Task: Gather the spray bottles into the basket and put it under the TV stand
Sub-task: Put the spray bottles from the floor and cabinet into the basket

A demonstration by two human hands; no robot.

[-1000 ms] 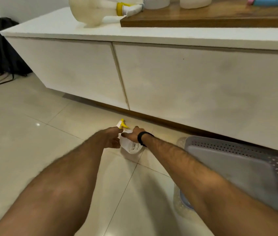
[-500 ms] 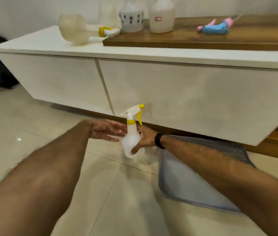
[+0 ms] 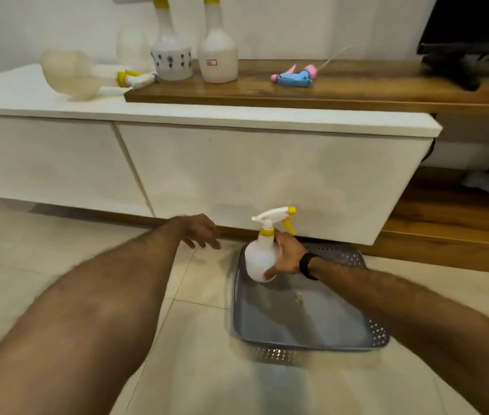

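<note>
My right hand [image 3: 287,255] grips a white spray bottle [image 3: 259,256] with a yellow collar and trigger, holding it upright over the far left part of the grey perforated basket [image 3: 303,327]. The basket lies on the floor, its far end under the white TV stand [image 3: 237,163]. My left hand [image 3: 199,230] hovers open to the left of the bottle, holding nothing. On the stand a clear bottle [image 3: 72,74] lies on its side, two tall bottles [image 3: 171,49] [image 3: 217,52] stand upright, and a blue and pink spray head [image 3: 295,77] lies on the wooden shelf.
A dark TV [image 3: 476,28] stands at the top right on the wooden shelf [image 3: 357,88]. Pale floor tiles [image 3: 42,265] spread to the left and front. A low wooden ledge [image 3: 452,235] runs under the stand at the right.
My right hand has lifted the bottle from the floor and carried it right, over the basket. My left hand has let go of it and stays behind, open.
</note>
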